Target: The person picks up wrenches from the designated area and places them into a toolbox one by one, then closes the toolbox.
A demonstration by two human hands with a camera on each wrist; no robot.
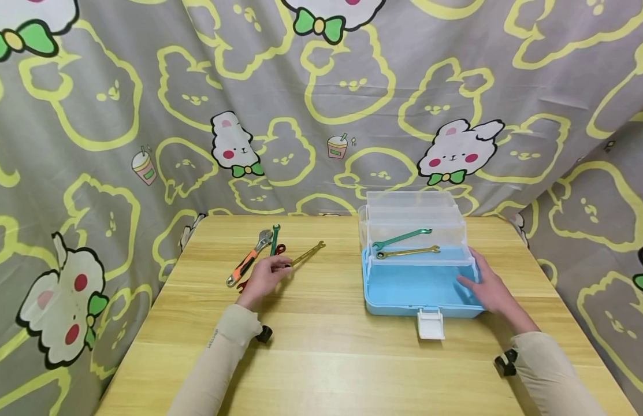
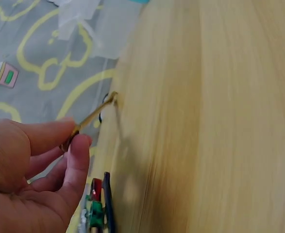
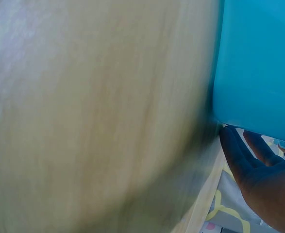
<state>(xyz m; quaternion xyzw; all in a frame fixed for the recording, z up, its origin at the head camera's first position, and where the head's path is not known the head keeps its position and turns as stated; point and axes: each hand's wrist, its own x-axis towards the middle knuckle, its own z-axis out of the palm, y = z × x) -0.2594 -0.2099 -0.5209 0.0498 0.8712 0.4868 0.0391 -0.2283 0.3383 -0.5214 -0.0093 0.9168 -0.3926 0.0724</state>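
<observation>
My left hand [image 1: 267,278] pinches a gold combination wrench [image 1: 309,252] near one end between thumb and fingertips. Its open-jaw end points away, toward the back right; the gripped end is partly hidden by the fingers. On the right, my right hand [image 1: 489,284] holds the right side wall of a blue toolbox [image 1: 399,311], thumb over the rim and fingers along the outside. A clear tiered tray [image 1: 415,216] stands raised at the toolbox's back. A green wrench [image 1: 402,238] and another gold wrench [image 1: 409,252] lie in it.
Left of my left hand lie an adjustable wrench [image 1: 243,266] with an orange and black handle, a green wrench [image 1: 275,238] and a red wrench [image 1: 281,249]. A white latch [image 1: 431,325] hangs open at the toolbox front. A patterned curtain [image 1: 279,75] borders the wooden table [image 1: 342,370].
</observation>
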